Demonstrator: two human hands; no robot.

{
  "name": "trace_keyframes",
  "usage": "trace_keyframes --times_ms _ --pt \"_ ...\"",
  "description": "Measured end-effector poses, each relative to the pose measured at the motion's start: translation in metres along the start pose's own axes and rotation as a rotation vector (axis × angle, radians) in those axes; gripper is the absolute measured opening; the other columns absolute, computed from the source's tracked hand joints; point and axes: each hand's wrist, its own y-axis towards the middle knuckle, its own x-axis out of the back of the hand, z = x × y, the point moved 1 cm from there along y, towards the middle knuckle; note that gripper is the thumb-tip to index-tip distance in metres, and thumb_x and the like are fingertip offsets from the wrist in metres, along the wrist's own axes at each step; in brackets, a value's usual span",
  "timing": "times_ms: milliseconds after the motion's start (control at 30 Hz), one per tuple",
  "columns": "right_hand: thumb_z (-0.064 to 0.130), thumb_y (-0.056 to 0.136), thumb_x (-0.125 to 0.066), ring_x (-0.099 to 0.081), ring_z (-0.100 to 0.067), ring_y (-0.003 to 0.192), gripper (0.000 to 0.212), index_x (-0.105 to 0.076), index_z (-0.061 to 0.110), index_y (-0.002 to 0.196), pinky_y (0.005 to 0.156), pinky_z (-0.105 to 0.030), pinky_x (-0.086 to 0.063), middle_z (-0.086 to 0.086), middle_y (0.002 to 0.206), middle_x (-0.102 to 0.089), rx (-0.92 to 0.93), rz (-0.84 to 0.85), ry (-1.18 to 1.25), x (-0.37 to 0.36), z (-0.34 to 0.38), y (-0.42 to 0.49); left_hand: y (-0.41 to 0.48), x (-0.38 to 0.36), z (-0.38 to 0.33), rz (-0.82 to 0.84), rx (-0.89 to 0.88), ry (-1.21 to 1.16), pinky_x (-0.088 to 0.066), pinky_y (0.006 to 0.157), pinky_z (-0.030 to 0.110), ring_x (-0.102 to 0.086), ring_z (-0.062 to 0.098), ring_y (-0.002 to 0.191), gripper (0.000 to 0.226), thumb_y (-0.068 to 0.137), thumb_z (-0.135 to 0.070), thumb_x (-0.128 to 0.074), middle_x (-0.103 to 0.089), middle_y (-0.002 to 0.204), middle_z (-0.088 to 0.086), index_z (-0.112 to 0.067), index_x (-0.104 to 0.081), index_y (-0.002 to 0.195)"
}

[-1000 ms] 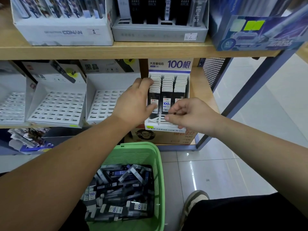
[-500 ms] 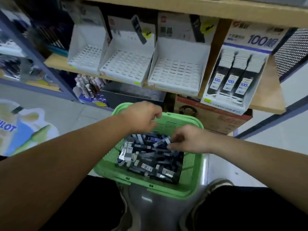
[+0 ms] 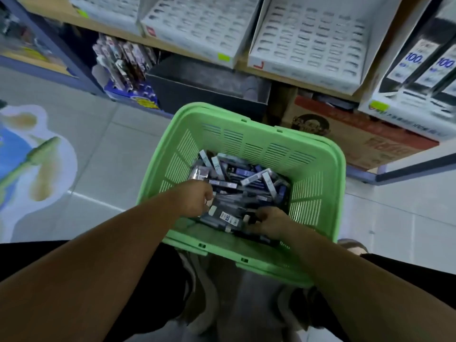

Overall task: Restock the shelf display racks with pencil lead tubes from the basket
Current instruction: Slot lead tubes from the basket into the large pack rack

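Left hand (image 3: 195,198) and right hand (image 3: 269,222) are curling among the basket (image 3: 318,149)'s lead tubes (image 3: 246,178); grip cannot be told. White racks (image 3: 308,43) are standing at twelve o'clock.

This was a stationery shop, seen from one aisle. A wooden shelf (image 3: 283,79) carried white cardboard display racks (image 3: 311,45) pierced with rows of small slots and tilted back, one with a yellow-green tag (image 3: 223,56) on its front lip. At the right a stocked rack (image 3: 404,112) showed dark lead tubes (image 3: 414,67) with "100" on their labels. Below the shelf stood carded packs (image 3: 123,62) — too blurred to name — and a brown carton (image 3: 357,141). A green plastic basket (image 3: 318,149) heaped with more tubes sat on a pale tiled floor (image 3: 123,156), which bore a large printed floor sticker (image 3: 32,156).
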Motion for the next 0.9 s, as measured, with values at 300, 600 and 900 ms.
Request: trace_keyframes --times_ms 300,600,900 --pt "0.028 0.088 -0.074 -0.063 -0.028 0.112 0.046 -0.059 0.027 0.131 0.090 -0.033 -0.053 -0.006 0.130 -0.064 -0.018 0.046 -0.145 -0.016 0.002 0.018 0.001 -0.026 0.013 0.026 0.047 -0.087 -0.053 0.086 0.029 -0.064 0.021 0.095 0.025 0.089 -0.021 -0.076 -0.066 0.103 -0.001 -0.020 -0.069 0.112" --pt "0.016 0.092 -0.072 -0.062 -0.015 0.090 0.041 -0.058 0.027 0.129 0.080 -0.031 -0.057 -0.002 0.115 -0.065 -0.018 0.072 0.170 -0.006 0.001 0.019 -0.002 -0.030 0.014 0.067 0.085 -0.098 -0.056 0.095 0.034 -0.066 0.023 0.104 0.030 0.090 -0.016 -0.074 -0.067 0.117 0.003 -0.019 -0.068 0.119" --pt "0.001 0.094 -0.062 -0.059 -0.026 0.088 0.031 -0.050 0.010 0.121 0.067 -0.037 -0.051 -0.012 0.108 -0.059 -0.176 -0.038 0.663 0.029 0.013 0.009 0.004 -0.031 0.026 0.071 0.133 -0.145 -0.053 0.100 0.035 -0.064 0.029 0.113 0.037 0.090 0.002 -0.066 -0.065 0.129 0.013 -0.010 -0.068 0.124"
